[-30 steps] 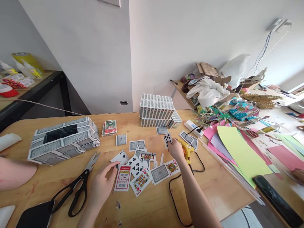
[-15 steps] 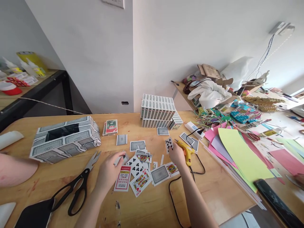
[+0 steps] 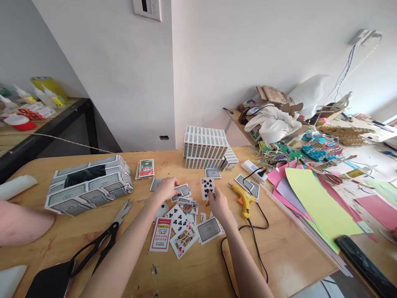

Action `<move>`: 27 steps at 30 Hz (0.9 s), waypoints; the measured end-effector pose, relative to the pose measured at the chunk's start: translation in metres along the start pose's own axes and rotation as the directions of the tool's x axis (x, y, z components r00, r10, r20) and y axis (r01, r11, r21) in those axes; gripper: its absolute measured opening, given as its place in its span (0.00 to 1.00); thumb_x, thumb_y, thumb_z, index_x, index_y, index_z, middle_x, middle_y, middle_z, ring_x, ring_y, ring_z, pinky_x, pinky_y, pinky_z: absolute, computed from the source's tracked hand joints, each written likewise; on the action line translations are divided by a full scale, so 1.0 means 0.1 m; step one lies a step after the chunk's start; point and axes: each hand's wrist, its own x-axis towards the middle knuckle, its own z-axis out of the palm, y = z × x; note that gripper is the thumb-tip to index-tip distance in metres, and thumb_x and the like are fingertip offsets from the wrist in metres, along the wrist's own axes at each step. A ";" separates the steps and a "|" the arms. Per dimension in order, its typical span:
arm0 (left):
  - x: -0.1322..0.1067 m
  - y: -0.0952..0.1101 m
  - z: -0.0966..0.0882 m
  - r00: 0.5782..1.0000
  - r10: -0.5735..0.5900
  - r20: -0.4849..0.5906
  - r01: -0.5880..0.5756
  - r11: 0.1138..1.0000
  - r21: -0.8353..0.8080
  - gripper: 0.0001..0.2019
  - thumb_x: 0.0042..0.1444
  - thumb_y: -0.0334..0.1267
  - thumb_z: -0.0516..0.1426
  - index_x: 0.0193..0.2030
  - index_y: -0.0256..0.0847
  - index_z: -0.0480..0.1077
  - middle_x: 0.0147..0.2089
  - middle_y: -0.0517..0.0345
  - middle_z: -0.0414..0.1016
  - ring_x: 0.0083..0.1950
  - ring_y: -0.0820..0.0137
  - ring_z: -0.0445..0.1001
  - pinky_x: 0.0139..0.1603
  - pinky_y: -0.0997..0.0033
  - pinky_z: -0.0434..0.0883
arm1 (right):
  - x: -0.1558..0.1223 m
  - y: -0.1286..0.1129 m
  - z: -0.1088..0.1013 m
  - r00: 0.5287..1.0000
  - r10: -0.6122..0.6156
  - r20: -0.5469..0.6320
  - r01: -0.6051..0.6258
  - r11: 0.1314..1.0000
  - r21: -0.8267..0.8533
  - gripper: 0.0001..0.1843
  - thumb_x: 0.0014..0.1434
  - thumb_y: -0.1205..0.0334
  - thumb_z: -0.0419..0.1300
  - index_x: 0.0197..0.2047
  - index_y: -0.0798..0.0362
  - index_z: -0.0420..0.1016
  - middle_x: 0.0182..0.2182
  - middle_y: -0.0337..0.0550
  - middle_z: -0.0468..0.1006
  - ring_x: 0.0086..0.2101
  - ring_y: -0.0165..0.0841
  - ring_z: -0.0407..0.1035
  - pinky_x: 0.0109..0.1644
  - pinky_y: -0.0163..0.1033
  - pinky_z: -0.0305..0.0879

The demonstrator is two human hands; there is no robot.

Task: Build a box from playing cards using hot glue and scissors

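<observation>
Just left of the yellow glue gun (image 3: 246, 201), the right hand (image 3: 218, 203) has its fingers clamped on a black-pipped card (image 3: 207, 184). Farther left of the gun, the left hand (image 3: 166, 188) is at a patterned card (image 3: 185, 190); whether its fingers pinch it, I cannot tell. Stacked boxes (image 3: 206, 142) stand beyond the gun, leftward, on the tabletop (image 3: 285, 248).

This looks like a craft workshop: a scarred wooden table (image 3: 182, 275) carries a yellow hot-glue gun (image 3: 245, 200), black-handled scissors (image 3: 113, 229) and scattered playing cards (image 3: 209, 230), with coloured paper sheets (image 3: 305, 196) and piled craft scraps (image 3: 281, 151) alongside, and nozzle-tipped bottles (image 3: 55, 97) on another table (image 3: 66, 111).
</observation>
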 end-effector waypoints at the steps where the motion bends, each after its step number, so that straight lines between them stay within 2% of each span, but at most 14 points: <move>1: -0.02 -0.01 -0.01 1.000 -0.012 0.011 0.012 1.000 0.004 0.11 0.43 0.34 0.61 0.36 0.40 0.70 0.41 0.52 0.75 0.43 0.64 0.72 0.38 0.72 0.64 | -0.03 -0.01 0.05 1.000 -0.020 0.018 0.020 1.000 0.014 0.09 0.60 0.59 0.44 0.28 0.49 0.55 0.19 0.37 0.70 0.23 0.32 0.67 0.26 0.32 0.53; 7: -0.24 -0.12 -0.08 0.994 -0.079 0.075 0.076 0.996 0.043 0.06 0.45 0.39 0.58 0.29 0.40 0.69 0.34 0.54 0.76 0.36 0.65 0.73 0.29 0.74 0.61 | -0.33 -0.09 0.27 0.990 -0.073 0.119 0.074 0.997 -0.007 0.08 0.58 0.61 0.46 0.27 0.49 0.55 0.20 0.38 0.70 0.24 0.33 0.67 0.26 0.31 0.52; 10: -0.40 -0.15 -0.20 0.990 -0.111 0.090 0.105 0.992 0.062 0.07 0.47 0.42 0.56 0.28 0.41 0.69 0.32 0.54 0.76 0.33 0.65 0.73 0.27 0.73 0.60 | -0.43 -0.09 0.21 0.977 -0.057 0.204 0.055 0.998 0.016 0.09 0.57 0.61 0.47 0.25 0.49 0.55 0.17 0.36 0.69 0.22 0.31 0.66 0.24 0.30 0.52; 12: -0.50 -0.13 -0.32 0.987 -0.156 0.051 0.148 0.981 0.123 0.10 0.51 0.44 0.52 0.27 0.40 0.69 0.31 0.51 0.76 0.33 0.63 0.73 0.27 0.72 0.60 | -0.42 -0.08 0.12 0.977 -0.018 0.213 0.008 0.999 0.048 0.09 0.57 0.61 0.47 0.25 0.49 0.56 0.16 0.35 0.69 0.21 0.30 0.67 0.24 0.30 0.53; 15: -0.62 0.00 -0.49 0.963 -0.236 -0.130 0.263 0.928 0.264 0.15 0.56 0.41 0.45 0.30 0.40 0.70 0.32 0.46 0.75 0.35 0.58 0.74 0.30 0.68 0.62 | -0.31 -0.02 -0.04 0.993 0.049 0.108 -0.054 0.998 0.045 0.08 0.57 0.62 0.47 0.26 0.50 0.59 0.18 0.36 0.71 0.21 0.30 0.68 0.25 0.30 0.55; 17: -0.63 0.13 -0.53 0.947 -0.218 -0.238 0.284 0.913 0.293 0.15 0.57 0.40 0.43 0.35 0.39 0.69 0.33 0.45 0.75 0.35 0.58 0.74 0.31 0.67 0.63 | -0.23 0.03 -0.11 0.996 0.082 0.021 -0.083 0.995 0.058 0.04 0.56 0.62 0.48 0.34 0.50 0.62 0.21 0.37 0.73 0.23 0.31 0.69 0.26 0.31 0.56; 19: -0.59 0.28 -0.47 0.957 -0.146 -0.251 0.212 0.942 0.262 0.15 0.58 0.39 0.42 0.39 0.38 0.67 0.34 0.47 0.75 0.35 0.60 0.73 0.30 0.68 0.63 | -0.17 0.06 -0.16 0.992 0.122 0.030 -0.125 0.986 0.109 0.11 0.56 0.64 0.47 0.44 0.51 0.59 0.24 0.39 0.75 0.22 0.31 0.70 0.25 0.32 0.57; 21: -0.51 0.42 -0.35 0.976 -0.072 -0.205 0.117 0.969 0.219 0.14 0.59 0.38 0.41 0.41 0.38 0.65 0.34 0.48 0.75 0.34 0.62 0.73 0.29 0.70 0.62 | -0.17 0.06 -0.17 0.986 0.133 0.096 -0.143 0.984 0.106 0.15 0.57 0.65 0.46 0.49 0.53 0.55 0.25 0.40 0.75 0.22 0.31 0.70 0.24 0.31 0.57; 22: -0.46 0.47 -0.29 0.983 -0.054 -0.178 0.091 0.974 0.206 0.14 0.59 0.38 0.41 0.41 0.38 0.65 0.34 0.48 0.75 0.34 0.62 0.73 0.29 0.70 0.61 | -0.18 0.03 -0.18 0.987 0.108 0.122 -0.115 0.992 0.056 0.14 0.57 0.65 0.45 0.48 0.53 0.55 0.25 0.40 0.76 0.22 0.32 0.71 0.24 0.31 0.56; 24: -0.37 0.52 -0.19 0.989 -0.046 -0.143 0.073 0.979 0.191 0.13 0.59 0.38 0.42 0.41 0.38 0.64 0.34 0.48 0.74 0.34 0.63 0.73 0.28 0.71 0.60 | -0.22 -0.04 -0.17 0.987 -0.023 0.160 0.044 0.991 -0.127 0.12 0.58 0.65 0.44 0.47 0.52 0.57 0.25 0.42 0.76 0.24 0.33 0.71 0.24 0.31 0.54; 25: -0.34 0.52 -0.16 0.989 -0.049 -0.138 0.074 0.980 0.184 0.13 0.59 0.38 0.42 0.41 0.39 0.64 0.34 0.49 0.74 0.34 0.63 0.73 0.28 0.71 0.60 | -0.24 -0.08 -0.17 0.974 -0.112 0.195 0.158 0.958 -0.240 0.11 0.59 0.65 0.44 0.46 0.52 0.58 0.25 0.42 0.76 0.25 0.34 0.71 0.24 0.32 0.52; 27: -0.32 0.46 -0.17 0.986 -0.052 -0.160 0.078 0.984 0.160 0.12 0.59 0.39 0.42 0.41 0.40 0.64 0.33 0.50 0.74 0.33 0.64 0.72 0.29 0.71 0.58 | -0.27 -0.15 -0.15 0.911 -0.257 0.321 0.383 0.817 -0.432 0.10 0.60 0.65 0.44 0.45 0.51 0.59 0.25 0.42 0.76 0.25 0.35 0.71 0.23 0.32 0.49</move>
